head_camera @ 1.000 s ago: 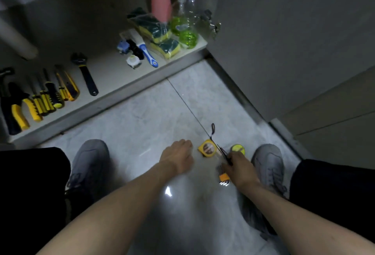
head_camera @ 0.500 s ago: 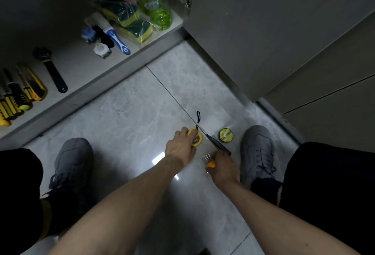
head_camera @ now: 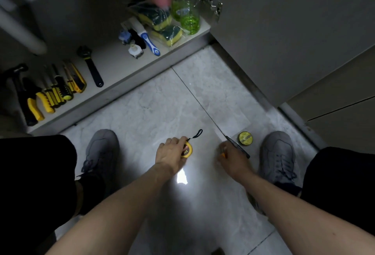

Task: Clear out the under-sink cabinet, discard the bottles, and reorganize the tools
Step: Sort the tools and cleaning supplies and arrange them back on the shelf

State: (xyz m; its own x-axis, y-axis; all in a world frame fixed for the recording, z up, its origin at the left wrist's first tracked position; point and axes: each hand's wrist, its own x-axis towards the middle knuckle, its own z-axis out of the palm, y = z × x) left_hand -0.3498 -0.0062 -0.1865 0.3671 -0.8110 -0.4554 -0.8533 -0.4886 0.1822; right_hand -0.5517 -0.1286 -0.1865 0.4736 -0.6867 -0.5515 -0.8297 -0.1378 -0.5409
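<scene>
left hand (head_camera: 171,154) curled round tape measure (head_camera: 187,150) to lift it; right hand (head_camera: 233,159) at 3 o'clock pinches small orange tool (head_camera: 223,155), likely bound for cabinet shelf (head_camera: 113,66)

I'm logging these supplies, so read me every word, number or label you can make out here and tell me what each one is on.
"2m", or close to it: on the dark round face of the yellow tape measure that the left hand holds; part is hidden, so it is not certain.
Round yellow-green tin on the floor: has print, too blurred to read.
Clear bottle of green liquid in the cabinet: bluish label, unreadable.
Sponge packs: no readable print.
</scene>
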